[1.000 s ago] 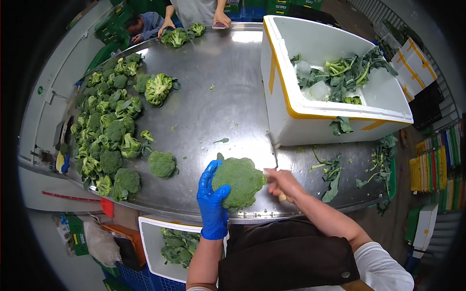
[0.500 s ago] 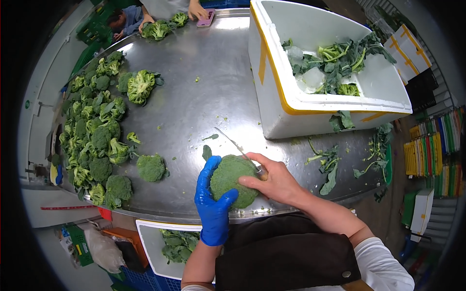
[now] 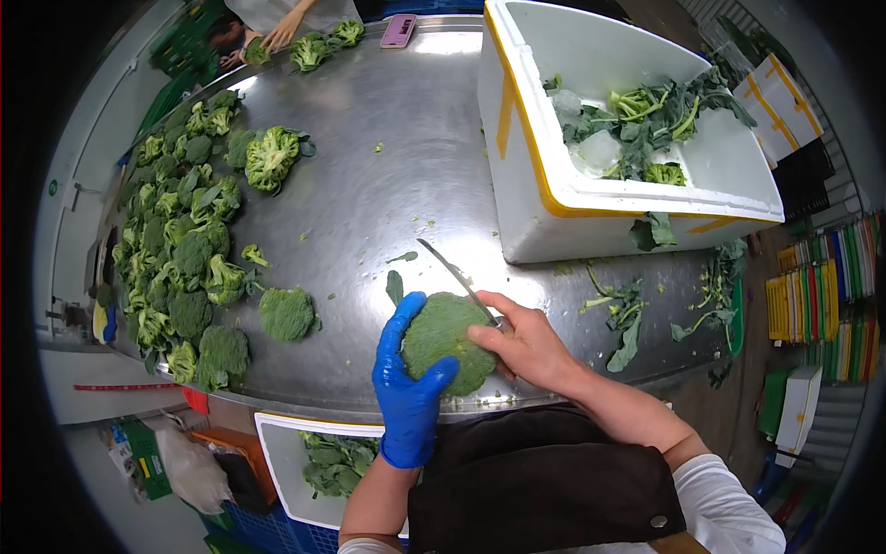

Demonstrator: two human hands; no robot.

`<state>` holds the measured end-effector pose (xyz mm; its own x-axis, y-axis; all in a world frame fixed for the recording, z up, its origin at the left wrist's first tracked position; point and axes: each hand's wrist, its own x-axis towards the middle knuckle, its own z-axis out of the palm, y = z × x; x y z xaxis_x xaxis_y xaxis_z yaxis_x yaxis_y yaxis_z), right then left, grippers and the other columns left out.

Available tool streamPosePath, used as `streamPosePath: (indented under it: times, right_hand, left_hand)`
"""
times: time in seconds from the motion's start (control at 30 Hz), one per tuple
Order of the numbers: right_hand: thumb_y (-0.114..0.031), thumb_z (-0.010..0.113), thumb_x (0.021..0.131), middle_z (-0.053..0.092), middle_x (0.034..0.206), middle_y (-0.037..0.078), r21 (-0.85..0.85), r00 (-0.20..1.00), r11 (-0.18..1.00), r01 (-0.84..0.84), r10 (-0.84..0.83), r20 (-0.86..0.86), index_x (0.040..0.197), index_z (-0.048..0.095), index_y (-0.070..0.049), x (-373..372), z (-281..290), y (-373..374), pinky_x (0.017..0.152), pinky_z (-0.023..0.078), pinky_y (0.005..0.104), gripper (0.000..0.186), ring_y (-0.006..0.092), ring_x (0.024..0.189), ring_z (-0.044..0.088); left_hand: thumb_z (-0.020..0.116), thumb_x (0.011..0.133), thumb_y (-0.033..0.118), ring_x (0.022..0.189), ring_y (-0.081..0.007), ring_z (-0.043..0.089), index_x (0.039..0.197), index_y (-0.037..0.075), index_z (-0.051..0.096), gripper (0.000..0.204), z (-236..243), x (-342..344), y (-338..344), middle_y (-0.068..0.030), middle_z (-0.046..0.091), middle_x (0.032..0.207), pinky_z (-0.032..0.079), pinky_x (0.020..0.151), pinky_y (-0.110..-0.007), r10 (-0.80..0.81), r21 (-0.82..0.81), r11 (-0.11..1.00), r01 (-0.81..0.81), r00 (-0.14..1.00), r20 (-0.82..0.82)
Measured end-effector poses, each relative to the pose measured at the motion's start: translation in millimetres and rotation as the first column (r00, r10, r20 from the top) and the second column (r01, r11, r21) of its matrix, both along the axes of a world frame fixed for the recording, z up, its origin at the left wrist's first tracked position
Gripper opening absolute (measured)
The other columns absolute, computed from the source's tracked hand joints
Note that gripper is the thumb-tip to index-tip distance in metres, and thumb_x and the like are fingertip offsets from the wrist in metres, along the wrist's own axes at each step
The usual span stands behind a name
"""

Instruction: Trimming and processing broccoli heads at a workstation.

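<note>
A large green broccoli head (image 3: 445, 343) is gripped from its left side by my left hand (image 3: 406, 392), which wears a blue glove. My bare right hand (image 3: 526, 342) is closed around the handle of a knife (image 3: 452, 270), its thumb resting at the broccoli's right edge. The thin curved blade points up and to the left, beyond the broccoli. The broccoli's stem is hidden beneath its crown. Beside my gloved fingertips lies a loose leaf (image 3: 394, 287) on the metal table (image 3: 388, 203).
Many broccoli heads (image 3: 189, 263) are piled along the table's left side. A white foam box (image 3: 544, 235) with trimmings and ice stands at the right; leaf scraps (image 3: 628, 323) lie before it. Another foam box (image 3: 277, 462) sits below the near edge. Across the table, a person's hand (image 3: 286, 30) is near broccoli.
My hands and the broccoli have barely shifted, while the knife blade has turned slightly. Across the table, the other person's hand has left the phone, and broccoli there has moved.
</note>
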<state>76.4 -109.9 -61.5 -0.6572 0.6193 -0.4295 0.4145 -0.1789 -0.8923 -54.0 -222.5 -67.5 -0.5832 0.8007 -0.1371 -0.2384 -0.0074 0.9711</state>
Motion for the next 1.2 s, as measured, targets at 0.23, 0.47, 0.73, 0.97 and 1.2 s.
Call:
streamPosePath:
  times: [0.23, 0.47, 0.73, 0.97, 1.2]
  right_hand:
    - [-0.030, 0.066, 0.086, 0.047, 0.054, 0.002, 0.004, 0.998, 1.000, 0.002, -0.002, -0.064, 0.128, 0.048, -0.004, -1, -1, -7, 0.047, 0.040, 0.0278, 0.053, 0.0104, 0.046, 0.048]
    - [-0.031, 0.072, 0.081, 0.046, 0.053, 0.004, 0.373, 0.993, 0.928, -0.001, 0.044, -0.107, 0.125, 0.050, -0.004, 1, -7, -7, 0.048, 0.040, 0.0308, 0.056, 0.0124, 0.046, 0.048]
    - [-0.033, 0.072, 0.079, 0.056, 0.055, 0.012, 0.413, 0.991, 0.903, -0.121, 0.090, 0.094, 0.122, 0.052, -0.002, 2, 7, 1, 0.052, 0.045, 0.0351, 0.057, 0.0247, 0.050, 0.059]
    - [-0.037, 0.073, 0.078, 0.053, 0.053, 0.010, 0.361, 0.987, 0.921, -0.149, 0.114, 0.116, 0.120, 0.054, -0.001, 12, 1, 8, 0.052, 0.044, 0.0345, 0.058, 0.0223, 0.049, 0.056]
    - [-0.033, 0.075, 0.078, 0.045, 0.054, 0.004, 0.329, 0.991, 0.936, -0.128, 0.108, 0.079, 0.120, 0.056, -0.003, 15, 0, 15, 0.049, 0.037, 0.0295, 0.055, 0.0128, 0.049, 0.042]
  left_hand:
    - [0.067, 0.068, 0.001, 0.122, -0.0230, 0.047, 0.137, 0.000, 0.041, 0.074, -7, 1, -8, -0.0119, 0.047, 0.133, 0.038, 0.104, -0.036, -0.023, 0.013, 1.000, 0.025, 0.990, -0.137]
    - [0.071, 0.074, 0.017, 0.124, -0.0222, 0.044, 0.142, 0.003, 0.034, 0.079, -37, -1, -11, -0.0112, 0.043, 0.137, 0.037, 0.104, -0.036, 0.060, -0.025, 0.997, -0.074, 0.928, -0.368]
    - [0.073, 0.074, 0.012, 0.123, -0.0251, 0.046, 0.144, 0.005, 0.029, 0.083, -52, -3, -6, -0.0104, 0.044, 0.135, 0.040, 0.104, -0.037, -0.108, 0.024, 0.993, 0.112, 0.847, 0.521]
    - [0.069, 0.067, 0.003, 0.121, -0.0245, 0.049, 0.142, 0.007, 0.033, 0.083, -45, 0, -3, -0.0100, 0.047, 0.132, 0.044, 0.102, -0.038, -0.178, 0.005, 0.977, 0.211, 0.812, 0.556]
    - [0.070, 0.065, 0.004, 0.119, -0.0249, 0.051, 0.140, 0.007, 0.035, 0.083, -36, 0, 4, -0.0102, 0.049, 0.130, 0.045, 0.100, -0.037, -0.190, -0.037, 0.967, 0.253, 0.810, 0.554]
